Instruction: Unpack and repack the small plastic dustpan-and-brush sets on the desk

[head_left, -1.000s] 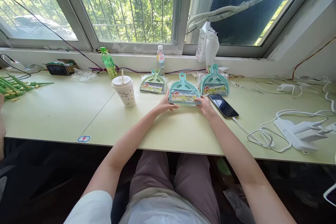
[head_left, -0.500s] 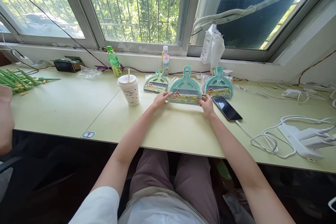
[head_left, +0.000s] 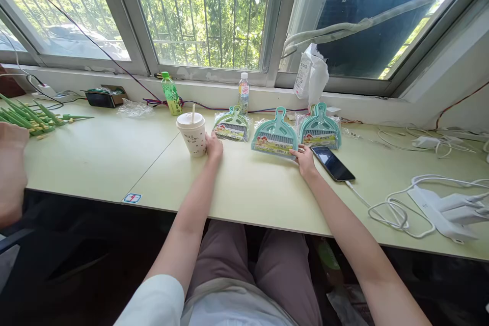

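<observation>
My right hand [head_left: 305,160] pinches the lower right corner of a teal dustpan-and-brush set [head_left: 274,135] in clear wrapping, its handle pointing towards the window. The fingers of my left hand [head_left: 214,146] are apart and hold nothing, close against the right side of a white paper cup [head_left: 194,137] with lid and straw; whether they touch it I cannot tell. Behind that hand lies a smaller green dustpan-and-brush set [head_left: 232,125]. Another teal dustpan set [head_left: 320,127] rests to the right of the pinched one, also wrapped.
A phone [head_left: 333,163] on a charging cable lies right of my right hand, with a white power strip [head_left: 435,209] beyond. Two bottles, a green one [head_left: 171,94] and a clear one [head_left: 243,92], stand along the window. At left, another person's arm [head_left: 11,173] is beside green stalks [head_left: 26,117].
My left hand has let go of the teal dustpan set and moved left to the cup. My right hand still grips its corner. The whole view has shifted slightly.
</observation>
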Action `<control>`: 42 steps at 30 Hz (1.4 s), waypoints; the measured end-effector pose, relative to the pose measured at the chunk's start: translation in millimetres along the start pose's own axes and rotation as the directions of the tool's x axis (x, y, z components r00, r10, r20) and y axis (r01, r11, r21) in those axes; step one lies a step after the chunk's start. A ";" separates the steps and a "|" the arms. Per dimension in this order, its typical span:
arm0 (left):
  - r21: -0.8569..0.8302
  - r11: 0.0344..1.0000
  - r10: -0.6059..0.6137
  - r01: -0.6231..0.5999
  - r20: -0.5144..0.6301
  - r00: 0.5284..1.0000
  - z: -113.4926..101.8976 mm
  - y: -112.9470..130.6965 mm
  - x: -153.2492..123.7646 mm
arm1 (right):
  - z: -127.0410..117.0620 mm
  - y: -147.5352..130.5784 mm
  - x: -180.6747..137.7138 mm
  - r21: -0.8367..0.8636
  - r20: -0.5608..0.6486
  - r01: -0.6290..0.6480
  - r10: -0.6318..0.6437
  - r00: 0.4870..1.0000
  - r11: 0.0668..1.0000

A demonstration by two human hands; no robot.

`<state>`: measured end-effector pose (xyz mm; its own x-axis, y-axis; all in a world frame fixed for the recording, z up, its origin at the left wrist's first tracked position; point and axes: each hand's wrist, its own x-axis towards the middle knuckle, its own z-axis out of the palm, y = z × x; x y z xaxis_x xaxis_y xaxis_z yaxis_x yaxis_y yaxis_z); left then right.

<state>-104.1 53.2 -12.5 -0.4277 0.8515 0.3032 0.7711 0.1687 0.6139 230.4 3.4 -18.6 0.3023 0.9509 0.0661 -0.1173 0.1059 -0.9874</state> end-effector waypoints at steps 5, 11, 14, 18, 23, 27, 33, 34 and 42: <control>-0.111 0.994 0.016 -0.015 0.002 1.000 2.3 -4.8 7.8 | 9.3 0.4 -7.5 -0.099 0.071 -0.004 0.011 0.997 0.995; -0.115 0.992 0.045 -0.041 0.034 0.998 -0.3 1.3 2.5 | 21.6 8.9 -6.7 -0.161 0.158 0.018 0.008 0.987 0.987; -0.117 0.993 0.037 -0.032 0.041 0.998 -1.1 2.4 -0.4 | 36.9 14.3 1.6 -0.179 0.157 0.045 -0.016 0.987 0.983; -0.166 0.986 0.029 -0.023 0.033 0.999 -2.7 1.0 0.0 | 74.8 21.2 18.0 -0.329 0.116 0.145 -0.112 0.987 0.933; -0.249 0.961 -0.113 0.122 0.052 0.992 -6.4 6.9 -2.1 | 127.2 27.3 35.3 -0.574 0.156 0.227 -0.166 0.974 0.787; -0.206 0.972 -0.127 0.111 -0.065 0.990 -7.1 23.8 -17.7 | 156.4 28.8 39.2 -0.730 0.068 0.170 -0.177 0.982 0.662; 0.111 0.885 0.455 -0.453 0.007 0.891 -1.7 50.0 -46.1 | 174.0 26.0 39.3 -0.790 0.019 0.108 -0.152 0.988 0.603; 0.112 0.846 0.511 -0.522 0.111 0.852 0.6 50.7 -47.4 | 174.2 25.2 39.4 -0.793 0.023 0.108 -0.148 0.989 0.600; 0.038 0.851 0.495 -0.525 0.276 0.824 9.0 26.9 -26.0 | 153.7 17.2 27.9 -0.737 0.150 0.262 -0.227 0.962 0.623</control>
<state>-68.1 40.1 -10.4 0.1601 0.9220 0.3527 0.8982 -0.2842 0.3354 91.4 76.5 -11.6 0.1758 0.9345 0.3094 0.7038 0.1005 -0.7033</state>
